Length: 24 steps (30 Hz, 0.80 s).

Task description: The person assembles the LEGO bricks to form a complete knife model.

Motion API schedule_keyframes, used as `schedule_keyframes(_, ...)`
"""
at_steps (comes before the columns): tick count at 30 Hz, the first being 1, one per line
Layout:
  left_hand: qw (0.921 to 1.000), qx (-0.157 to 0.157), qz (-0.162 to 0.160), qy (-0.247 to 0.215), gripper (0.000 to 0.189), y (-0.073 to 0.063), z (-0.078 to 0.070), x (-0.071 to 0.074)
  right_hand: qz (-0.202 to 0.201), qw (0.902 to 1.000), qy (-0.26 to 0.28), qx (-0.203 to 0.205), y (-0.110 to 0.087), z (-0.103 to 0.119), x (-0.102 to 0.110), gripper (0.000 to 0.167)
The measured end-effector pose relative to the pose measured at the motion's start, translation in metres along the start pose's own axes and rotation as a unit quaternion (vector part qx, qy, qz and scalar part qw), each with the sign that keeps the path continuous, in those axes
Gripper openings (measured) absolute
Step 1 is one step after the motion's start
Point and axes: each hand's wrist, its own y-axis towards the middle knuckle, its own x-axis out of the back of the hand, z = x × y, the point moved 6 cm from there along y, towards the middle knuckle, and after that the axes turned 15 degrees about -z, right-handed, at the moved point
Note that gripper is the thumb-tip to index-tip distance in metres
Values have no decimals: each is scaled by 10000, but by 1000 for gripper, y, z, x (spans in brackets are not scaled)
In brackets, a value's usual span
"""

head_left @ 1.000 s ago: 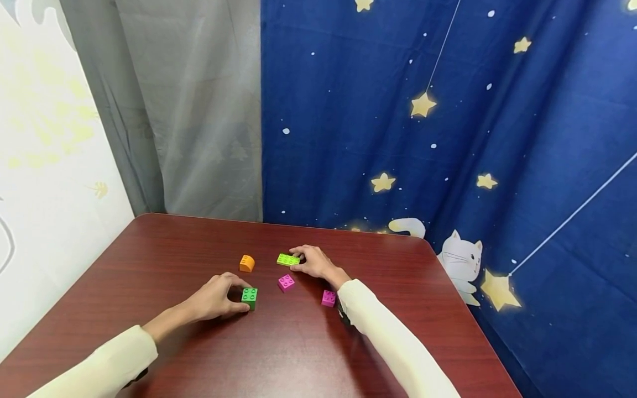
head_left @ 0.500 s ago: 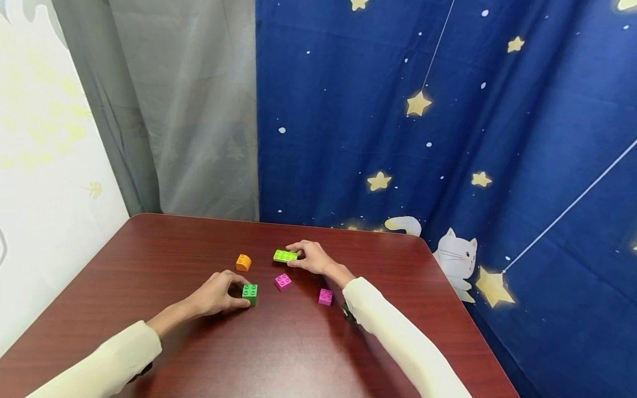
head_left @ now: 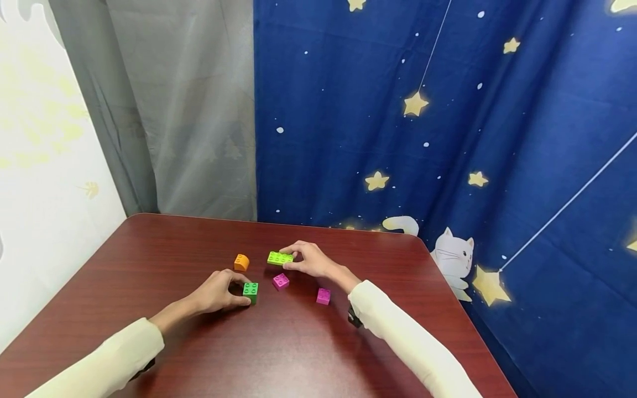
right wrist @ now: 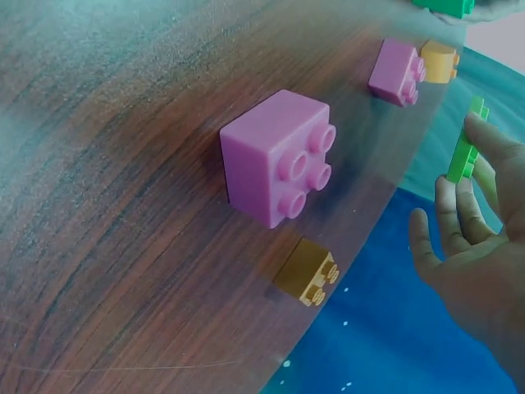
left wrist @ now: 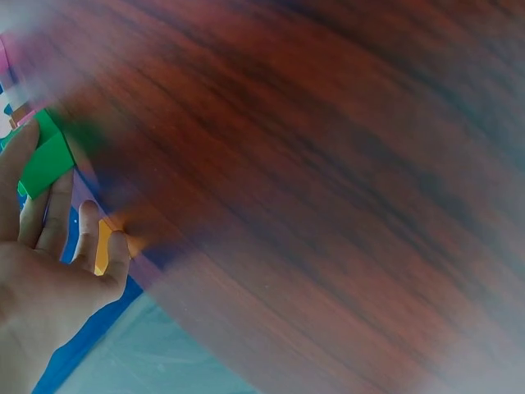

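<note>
Two pinches at once: the left hand (head_left: 216, 292) gripped the green brick (head_left: 251, 290) at eight o'clock from the middle magenta brick (head_left: 281, 281), while the right hand (head_left: 314, 261) pinched the lime brick (head_left: 278, 258) at twelve!

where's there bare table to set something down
The table is bare on the near side, between left sleeve and right sleeve, and on the left, between orange block and left table edge. It's crowded between left hand and right hand: green block, lime block, middle magenta block.

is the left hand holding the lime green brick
No, the left hand grips the green four-stud brick, while the lime-green brick is pinched by the right hand.
</note>
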Motion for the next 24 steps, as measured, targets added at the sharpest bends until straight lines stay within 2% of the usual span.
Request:
schedule_keyframes(5, 10000, 28, 22, -49, 32, 2, 0, -1, 26, 9999, 124, 106, -5, 7, 2, 41)
schedule_keyframes(13, 10000, -2, 32, -49, 34, 3, 0, -2, 279, 9992, 228, 199, -14, 22, -2, 41)
schedule_keyframes(24, 9999, -28, -114, 38, 40, 5, 4, -3, 412, 9961, 107, 769, -18, 46, -17, 41)
